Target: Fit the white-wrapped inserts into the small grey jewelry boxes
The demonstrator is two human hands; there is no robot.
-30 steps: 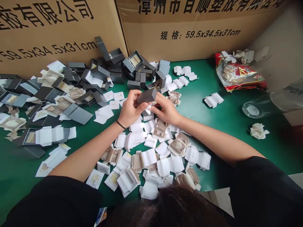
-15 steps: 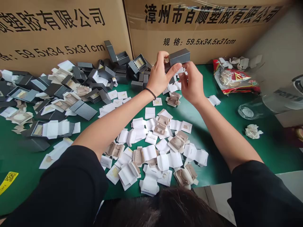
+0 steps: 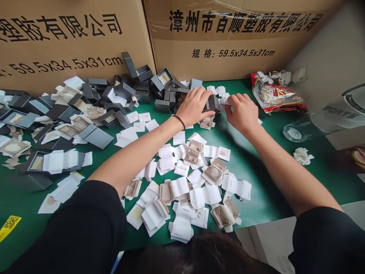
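At the back of the green table, my left hand is closed around a small dark grey box, its thumb pressed along the near side. My right hand pinches a whitish paper insert at the right end of that box. Whether the insert is partly inside the box is hard to make out. Under the box lies a brown folded card piece. Several dark boxes crowd to the left of my left hand, some with lids up.
White and brown paper inserts spread across the near middle. A heap of dark boxes covers the left. Large cartons wall the back. At right are a red plastic packet, a clear bottle and crumpled paper.
Both hands have come down toward the table with the dark box. My right hand has shifted right, away from my left, with the paper insert. The view has tilted slightly.
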